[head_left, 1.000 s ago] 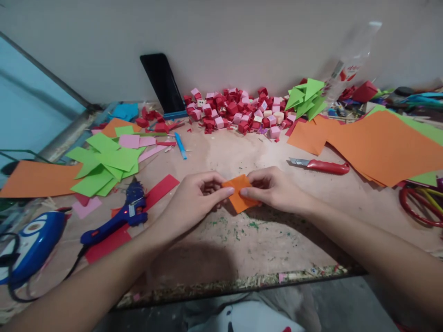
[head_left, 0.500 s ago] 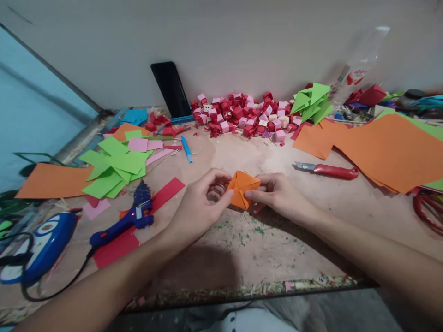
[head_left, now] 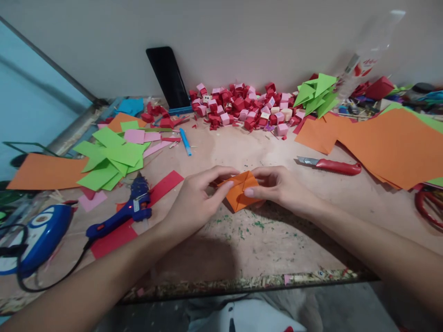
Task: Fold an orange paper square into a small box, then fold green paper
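- Left grip [head_left: 199, 196] and right grip [head_left: 277, 190] both pinch the creased orange paper [head_left: 239, 199] between them, thumbs uppermost.
- Step looks like mid-fold; next move probably calls for lining up edges, pressing creases flat.
- Fingers under paper mostly hidden; can't tell whether it touches the tabletop [head_left: 221, 152].
- Far right of grip: red-looped tool [head_left: 419, 208], cut off.

No readable text; bottle label [head_left: 363, 68] illegible
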A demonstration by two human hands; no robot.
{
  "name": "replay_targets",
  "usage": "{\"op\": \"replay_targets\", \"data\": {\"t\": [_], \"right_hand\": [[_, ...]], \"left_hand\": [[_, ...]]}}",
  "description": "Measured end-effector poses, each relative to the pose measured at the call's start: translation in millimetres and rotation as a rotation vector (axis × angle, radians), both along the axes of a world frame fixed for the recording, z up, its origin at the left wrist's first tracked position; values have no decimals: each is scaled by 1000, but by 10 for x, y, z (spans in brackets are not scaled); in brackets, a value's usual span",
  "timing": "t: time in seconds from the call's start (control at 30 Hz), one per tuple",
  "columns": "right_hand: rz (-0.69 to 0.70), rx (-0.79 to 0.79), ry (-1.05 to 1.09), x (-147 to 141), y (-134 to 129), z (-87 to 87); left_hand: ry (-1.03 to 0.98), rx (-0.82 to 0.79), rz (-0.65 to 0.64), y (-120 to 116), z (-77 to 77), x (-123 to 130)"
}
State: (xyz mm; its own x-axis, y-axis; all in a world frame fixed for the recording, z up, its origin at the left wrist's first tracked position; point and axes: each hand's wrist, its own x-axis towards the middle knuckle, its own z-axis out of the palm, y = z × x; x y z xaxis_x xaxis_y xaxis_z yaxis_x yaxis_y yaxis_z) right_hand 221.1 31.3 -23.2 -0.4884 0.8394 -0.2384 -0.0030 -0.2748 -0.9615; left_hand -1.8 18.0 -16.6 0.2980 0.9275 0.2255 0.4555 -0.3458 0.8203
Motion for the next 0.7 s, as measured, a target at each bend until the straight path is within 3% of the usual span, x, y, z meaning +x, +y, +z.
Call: {"op": "replay_targets", "data": {"t": [0.17,0.3,0.43,0.53,0.7], "right_hand": [[-25,165,-129,-38,-36,-29],[-179,34,-24,-52,-38,-21],[-297,-41,105,-39,-3,-19],[-322,-73,148,-40,5,-30],[-312,-45,123,-51,-21,-50]], "left_hand": [[88,43,-58,-57,25,7],[57,153,-53,-66,50,-16],[87,207,-152,-46,27,-26],[90,198,-193,-31,-27,-19],[46,118,-154,-34,-65,-6]]}}
